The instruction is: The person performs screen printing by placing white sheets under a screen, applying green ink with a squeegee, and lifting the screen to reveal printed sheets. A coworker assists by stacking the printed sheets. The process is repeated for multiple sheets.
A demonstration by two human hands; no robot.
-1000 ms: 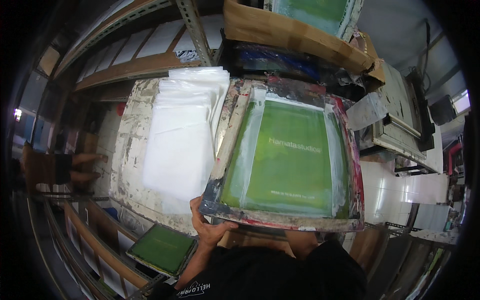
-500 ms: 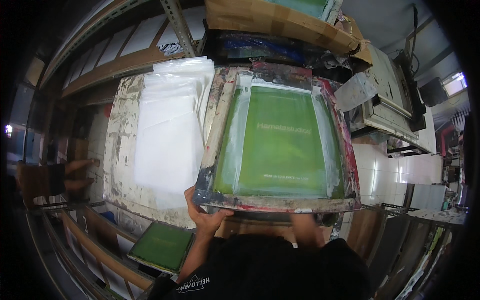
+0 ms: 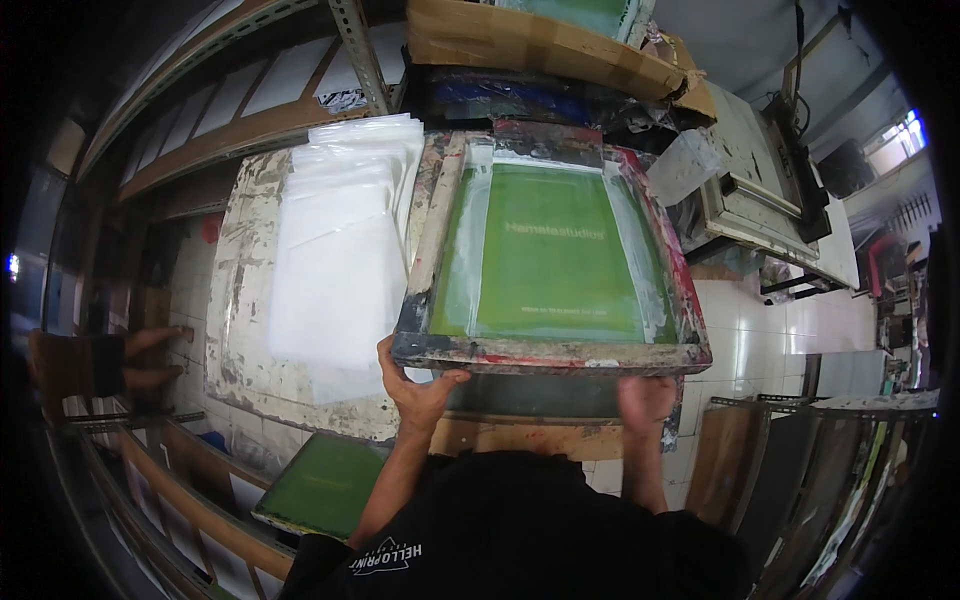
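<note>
A wooden screen printing frame [image 3: 550, 352] with a green mesh [image 3: 545, 265] and pale lettering is tilted, its near edge raised above a dark board [image 3: 540, 397]. My left hand [image 3: 418, 392] grips its near left corner, the thumb pointing right along the underside. Below the near edge towards the right, my right hand [image 3: 648, 398] is curled and slightly blurred, its top against the edge. Whether it holds anything is hidden. Left of the frame, a stack of white translucent plastic bags [image 3: 335, 260] lies on a paint-worn table [image 3: 240, 280].
A second green screen [image 3: 325, 485] lies low at my left, beside racks of frames [image 3: 200, 480]. A cardboard box [image 3: 550, 45] stands at the back. To the right are a clear plastic container [image 3: 685, 165] and a worn machine [image 3: 755, 205]. Someone's legs [image 3: 150, 360] show far left.
The frame's near edge has shifted away from my body, uncovering more of the dark board. My right hand has moved right and up to the edge. My left hand keeps its grip.
</note>
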